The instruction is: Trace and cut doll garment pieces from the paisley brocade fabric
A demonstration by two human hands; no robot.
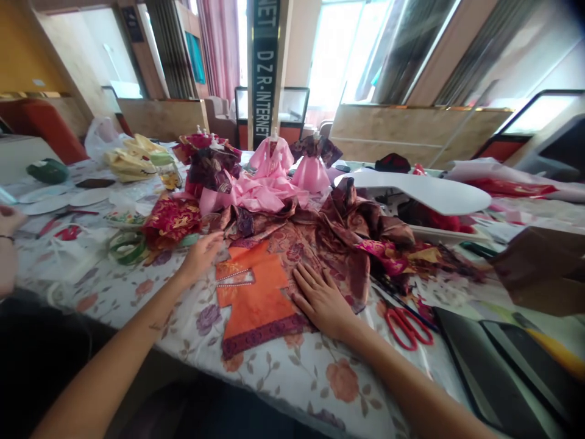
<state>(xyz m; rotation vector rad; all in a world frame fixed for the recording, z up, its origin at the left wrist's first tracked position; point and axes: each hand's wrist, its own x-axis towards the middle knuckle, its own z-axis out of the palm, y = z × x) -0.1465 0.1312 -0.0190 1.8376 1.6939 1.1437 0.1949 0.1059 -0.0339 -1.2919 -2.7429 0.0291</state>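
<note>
An orange garment piece (262, 292) with a purple lace band at its hem and a beaded neck slit lies flat on the table. Beneath and behind it spreads a brown patterned brocade cloth (297, 235), bunched toward the back. My right hand (324, 302) is open, palm down, resting on the brocade against the garment's right edge. On the other side, my left hand (203, 259) reaches with outstretched fingers to the cloth's left edge, just above the garment's corner. Red-handled scissors (406, 326) lie right of my right hand, their blades partly hidden.
Small dress forms in pink dresses (272, 158) stand at the back. Red-gold brocade (171, 219) and a green tape roll (128, 247) lie left. Dark folders (489, 366) and a cardboard piece (539, 268) are at right. Another person's hand (9, 222) shows at far left.
</note>
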